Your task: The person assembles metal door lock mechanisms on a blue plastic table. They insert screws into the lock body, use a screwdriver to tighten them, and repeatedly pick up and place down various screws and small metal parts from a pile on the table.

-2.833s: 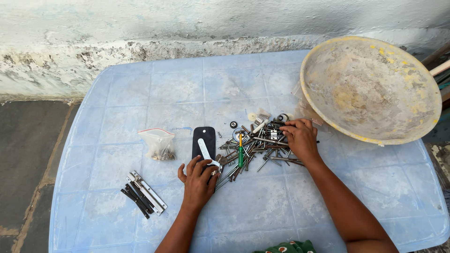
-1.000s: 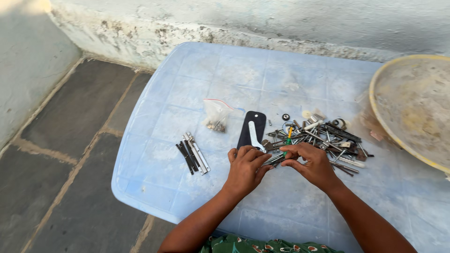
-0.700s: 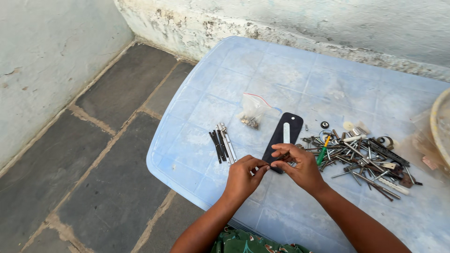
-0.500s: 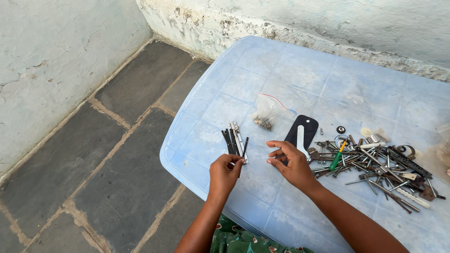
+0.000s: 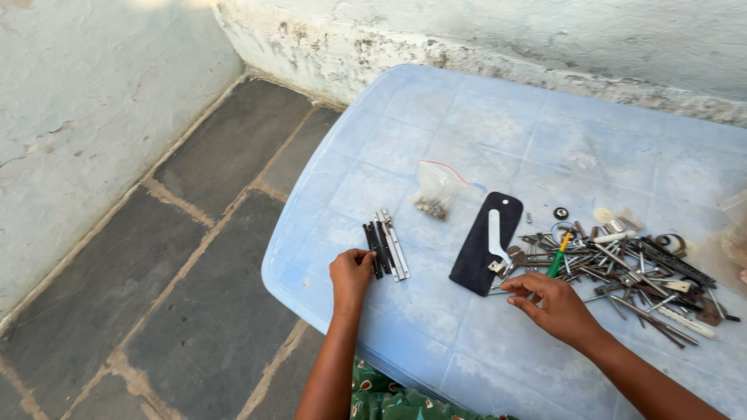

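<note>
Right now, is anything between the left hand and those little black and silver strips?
No, nothing visible. The left hand is already at the near end of the strips, fingertips on the black ones, on the table.

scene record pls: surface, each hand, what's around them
surface: pale blue plastic table, against a worn white wall
left hand: fingertips on the near end of a small row of black and silver metal strips
right hand: open, at the near edge of a pile of mixed metal hardware
between: black flat pouch
behind: clear bag of small parts
</note>
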